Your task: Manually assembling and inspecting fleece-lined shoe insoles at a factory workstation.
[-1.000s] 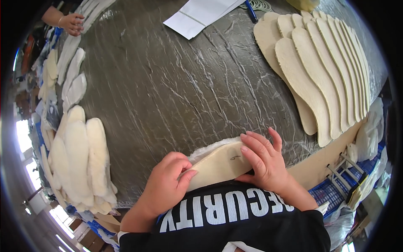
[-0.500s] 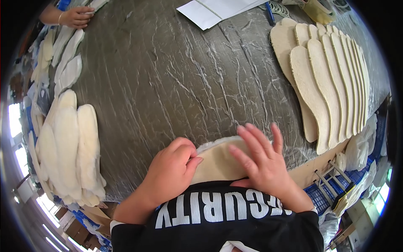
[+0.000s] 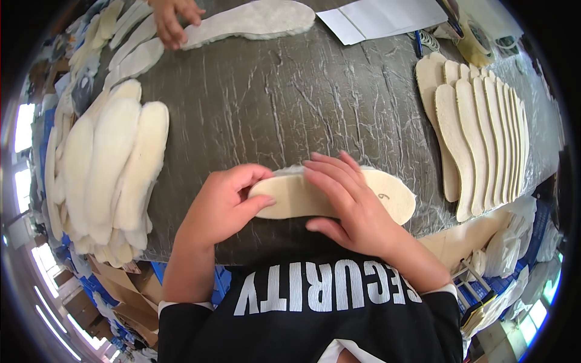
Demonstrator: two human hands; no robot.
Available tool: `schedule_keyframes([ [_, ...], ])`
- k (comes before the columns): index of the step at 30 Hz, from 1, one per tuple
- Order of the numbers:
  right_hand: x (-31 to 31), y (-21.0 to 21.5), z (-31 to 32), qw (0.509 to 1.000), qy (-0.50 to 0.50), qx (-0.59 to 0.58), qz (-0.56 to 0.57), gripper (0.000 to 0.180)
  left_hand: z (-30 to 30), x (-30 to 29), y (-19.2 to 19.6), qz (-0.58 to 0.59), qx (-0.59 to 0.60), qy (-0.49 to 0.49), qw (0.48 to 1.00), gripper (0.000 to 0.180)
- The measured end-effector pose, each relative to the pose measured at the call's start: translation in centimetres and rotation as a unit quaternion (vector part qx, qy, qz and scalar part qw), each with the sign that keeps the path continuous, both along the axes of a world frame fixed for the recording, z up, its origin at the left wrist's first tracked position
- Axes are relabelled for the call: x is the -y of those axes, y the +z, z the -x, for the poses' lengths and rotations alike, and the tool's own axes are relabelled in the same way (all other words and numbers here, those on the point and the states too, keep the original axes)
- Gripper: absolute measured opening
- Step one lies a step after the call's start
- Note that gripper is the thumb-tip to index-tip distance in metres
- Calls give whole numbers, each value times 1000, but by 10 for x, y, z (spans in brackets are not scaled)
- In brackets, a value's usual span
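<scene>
A fleece-edged insole (image 3: pixel 292 197) lies crosswise near the table's front edge, its smooth cream backing facing up and white pile showing along the far rim. My left hand (image 3: pixel 221 202) pinches its left end between thumb and fingers. Across its middle lies my right hand (image 3: pixel 354 202), fingers stretched out over the backing and the thumb apart beside the near edge. My right palm and fingers cover part of the insole; its right end with a handwritten mark stays visible.
Fleece insoles (image 3: pixel 112 163) are heaped at the left. Overlapping cream insoles (image 3: pixel 478 142) fan out at the right. At the far side another person's hand (image 3: pixel 175 21) touches a long white fleece piece (image 3: pixel 254 21). White paper (image 3: pixel 384 18) and a tape roll (image 3: pixel 475 45) lie beyond.
The insole has come farther onto the table, showing more of its length. My left hand moved with it; my right hand lies lower across it. The other person's hand and a fleece piece moved right.
</scene>
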State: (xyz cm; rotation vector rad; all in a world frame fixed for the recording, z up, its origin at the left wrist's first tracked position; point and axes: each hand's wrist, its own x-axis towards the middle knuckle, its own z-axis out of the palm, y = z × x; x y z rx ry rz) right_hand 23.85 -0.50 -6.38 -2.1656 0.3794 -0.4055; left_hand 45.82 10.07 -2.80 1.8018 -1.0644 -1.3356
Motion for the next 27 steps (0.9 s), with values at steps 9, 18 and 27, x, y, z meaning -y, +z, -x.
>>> schedule_keyframes([
  [9,-1,-10,-21,976,-123,47,-171,11,-3,-32,-28,-35,-31,162,986,18],
  [18,-6,-9,-14,955,-124,94,-253,9,22,-33,-46,-29,69,107,991,21],
  [27,-6,-15,-11,968,-117,55,-213,6,11,-35,-54,29,-298,210,931,18],
])
